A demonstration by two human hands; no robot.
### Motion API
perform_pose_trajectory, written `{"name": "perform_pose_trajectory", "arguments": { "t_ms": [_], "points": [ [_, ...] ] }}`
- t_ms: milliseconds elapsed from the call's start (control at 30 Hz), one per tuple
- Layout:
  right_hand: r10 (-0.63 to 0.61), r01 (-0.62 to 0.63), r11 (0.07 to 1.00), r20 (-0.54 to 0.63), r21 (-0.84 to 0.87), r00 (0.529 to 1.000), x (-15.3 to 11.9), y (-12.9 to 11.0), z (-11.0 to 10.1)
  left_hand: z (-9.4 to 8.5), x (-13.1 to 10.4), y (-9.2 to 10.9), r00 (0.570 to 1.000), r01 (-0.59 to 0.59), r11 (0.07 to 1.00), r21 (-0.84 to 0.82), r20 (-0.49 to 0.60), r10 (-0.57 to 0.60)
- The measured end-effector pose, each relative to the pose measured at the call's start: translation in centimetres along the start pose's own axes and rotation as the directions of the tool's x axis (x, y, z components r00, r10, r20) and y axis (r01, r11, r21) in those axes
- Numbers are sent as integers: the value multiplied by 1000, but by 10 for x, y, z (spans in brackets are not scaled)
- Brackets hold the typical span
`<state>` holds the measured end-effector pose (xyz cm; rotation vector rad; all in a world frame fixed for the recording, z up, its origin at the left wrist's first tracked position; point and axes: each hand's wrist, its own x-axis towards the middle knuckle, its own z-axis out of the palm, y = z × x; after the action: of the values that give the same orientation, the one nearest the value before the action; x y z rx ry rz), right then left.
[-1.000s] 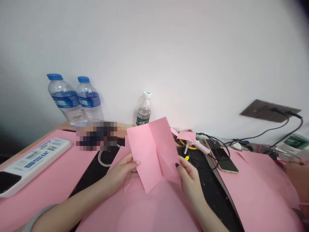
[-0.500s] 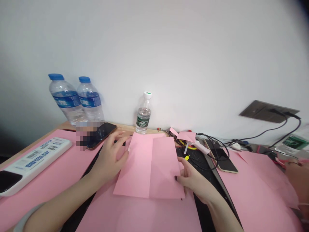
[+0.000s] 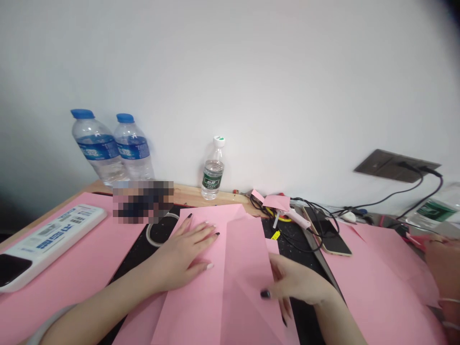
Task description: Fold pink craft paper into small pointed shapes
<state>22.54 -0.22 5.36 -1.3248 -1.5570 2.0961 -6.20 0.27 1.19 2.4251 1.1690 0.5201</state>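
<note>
A creased sheet of pink paper (image 3: 210, 292) lies in front of me over another pink sheet (image 3: 138, 316). My left hand (image 3: 187, 254) rests flat on its left half, fingers spread. At the right edge is my right hand (image 3: 287, 282), its thumb on top of the paper and its other fingers behind or under the edge, pinching it. The right half is lifted slightly and bends along diagonal lines. Part of the lower sheet is hidden beneath the creased one.
Bottles with blue caps (image 3: 131, 148) and a small bottle (image 3: 212, 170) stand by the wall. A roll of tape (image 3: 161, 230) lies left, near a white box (image 3: 53, 244). Right are a glue gun (image 3: 298, 218), cables, a phone (image 3: 330, 235) and another person's hand (image 3: 443, 258).
The pink paper has come closer to me. My left hand has moved from its left edge to lie flat on top. My right hand is lower and has lifted the right side.
</note>
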Motion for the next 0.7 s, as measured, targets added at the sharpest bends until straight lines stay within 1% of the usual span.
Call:
{"name": "perform_pose_trajectory", "arguments": {
  "t_ms": [33, 100, 133, 167, 233, 333, 400, 467, 500, 533, 567, 600, 633, 667, 700],
  "points": [
    [-56, 59, 998, -102, 28, 993, 4, 1, 0, 0, 0, 1, 1000, -2, 1000, -20, 5, 2],
    [-132, 157, 986, -290, 62, 948, 13, 2, 0, -1, -1, 2, 1000, -8, 999, -45, 21, 9],
    [-160, 193, 979, -346, 65, 925, 18, 3, 1, -1, -1, 3, 999, -10, 999, -48, 32, 11],
    [-169, 204, 977, -366, 58, 915, 21, 4, 1, -1, -1, 4, 999, -12, 999, -47, 42, 14],
    [-171, 190, 982, -345, 21, 923, 24, 5, 2, 0, -1, 4, 999, -10, 999, -43, 45, 12],
    [-124, 116, 992, -241, -47, 962, 22, 6, 3, 3, -1, 4, 1000, -13, 999, -37, 24, 14],
    [-95, 82, 994, -183, -78, 979, 20, 7, 4, 6, 0, 4, 1000, -12, 999, -30, 2, 12],
    [-91, 72, 991, -185, -110, 978, 21, 8, 5, 11, 0, 3, 1000, -7, 1000, -5, -15, 7],
    [-106, 78, 988, -224, -133, 969, 23, 9, 5, 14, 1, 3, 1000, -5, 1000, 22, -18, 5],
    [-141, 96, 981, -285, -166, 948, 26, 9, 5, 16, 1, 3, 1000, -3, 998, 62, -15, 4],
    [-196, 124, 969, -358, -214, 913, 30, 10, 5, 18, 1, 3, 1000, -4, 994, 110, -6, 5],
    [-267, 156, 949, -432, -275, 862, 34, 11, 4, 20, 1, 4, 1000, -6, 987, 162, 7, 5],
    [-345, 184, 919, -489, -348, 801, 40, 11, 3, 21, 2, 4, 1000, -8, 978, 210, 20, 4],
    [-411, 191, 886, -525, -422, 745, 45, 12, 2, 22, 2, 5, 1000, -7, 968, 252, 29, 0],
    [-459, 181, 854, -542, -488, 704, 50, 12, 1, 22, 2, 6, 999, -5, 959, 284, 36, -6]
  ]
}}
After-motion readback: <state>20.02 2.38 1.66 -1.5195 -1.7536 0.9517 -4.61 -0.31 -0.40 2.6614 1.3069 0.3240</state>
